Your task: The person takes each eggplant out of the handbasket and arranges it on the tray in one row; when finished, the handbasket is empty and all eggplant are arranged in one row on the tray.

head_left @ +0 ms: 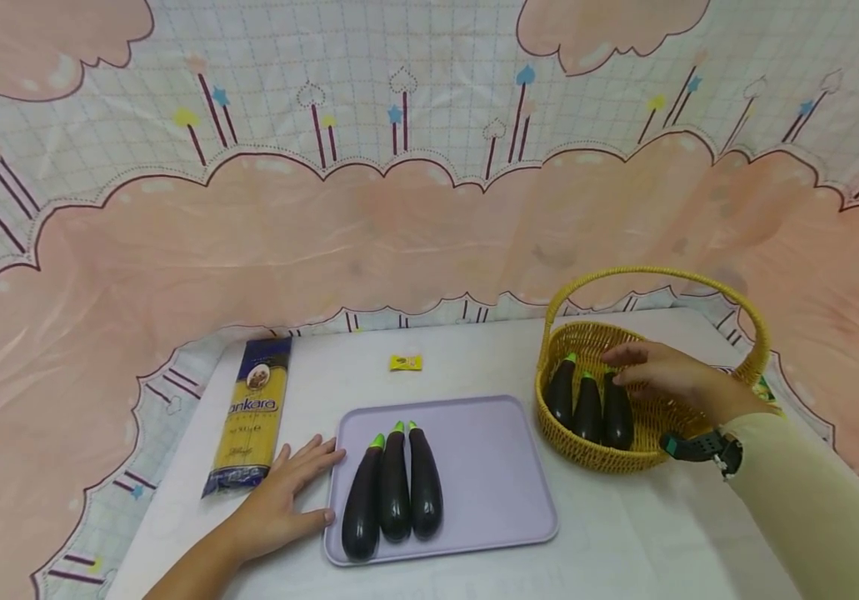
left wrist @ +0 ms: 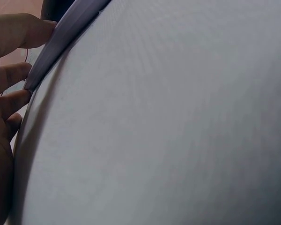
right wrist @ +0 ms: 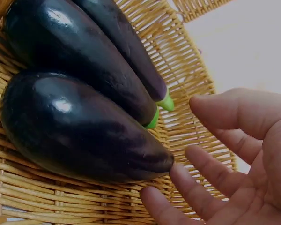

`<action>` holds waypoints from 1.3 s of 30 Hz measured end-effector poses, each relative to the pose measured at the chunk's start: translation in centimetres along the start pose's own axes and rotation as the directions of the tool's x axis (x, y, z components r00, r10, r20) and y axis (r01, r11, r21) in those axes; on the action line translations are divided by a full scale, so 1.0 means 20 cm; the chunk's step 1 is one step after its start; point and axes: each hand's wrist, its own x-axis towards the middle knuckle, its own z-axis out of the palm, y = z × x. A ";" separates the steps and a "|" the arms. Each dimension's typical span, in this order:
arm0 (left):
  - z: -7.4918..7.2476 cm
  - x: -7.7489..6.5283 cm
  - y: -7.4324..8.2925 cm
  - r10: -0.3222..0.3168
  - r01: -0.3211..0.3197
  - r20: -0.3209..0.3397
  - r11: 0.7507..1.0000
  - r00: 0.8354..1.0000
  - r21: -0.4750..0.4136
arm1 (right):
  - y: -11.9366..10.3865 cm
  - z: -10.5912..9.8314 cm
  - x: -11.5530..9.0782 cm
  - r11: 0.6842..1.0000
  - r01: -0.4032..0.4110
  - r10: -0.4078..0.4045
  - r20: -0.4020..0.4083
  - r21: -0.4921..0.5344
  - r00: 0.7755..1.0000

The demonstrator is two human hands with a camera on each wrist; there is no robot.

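My left hand (head_left: pixel 285 500) rests at the left rim of a lilac tray (head_left: pixel 492 475), fingers spread and fingertips at its edge. Three dark eggplants (head_left: pixel 395 487) with green stem ends lie side by side on the tray's left half. Over a yellow wicker basket (head_left: pixel 586 458) with a tall handle is my right hand (head_left: pixel 661 375), its fingers spread and nothing held. Inside the basket lie three more eggplants (right wrist: pixel 79 126). One fingertip of the right hand is right at the narrow end of the nearest eggplant, whose green tip does not show in the right wrist view.
A blue and yellow pasta packet (head_left: pixel 252 417) lies left of the tray. Behind the tray is a small yellow wrapped piece (head_left: pixel 405 362). A colourful packet (head_left: pixel 762 390) is partly hidden behind the basket and right arm. A patterned cloth (head_left: pixel 429 233) hangs at the back.
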 end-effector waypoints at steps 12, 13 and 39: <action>0.00 0.00 0.01 0.038 -0.038 -0.008 0.999 0.999 -0.002 | 0.04 0.01 0.01 0.997 -0.053 0.051 0.027 0.058 0.998; 0.00 0.00 0.01 0.036 -0.036 -0.007 0.999 0.999 -0.003 | 0.04 0.02 0.01 0.996 -0.059 0.057 0.031 0.069 0.998; 0.00 0.00 0.00 0.023 -0.023 -0.019 1.000 1.000 0.000 | 0.06 0.04 0.03 1.000 -0.030 0.030 -0.022 -0.003 0.999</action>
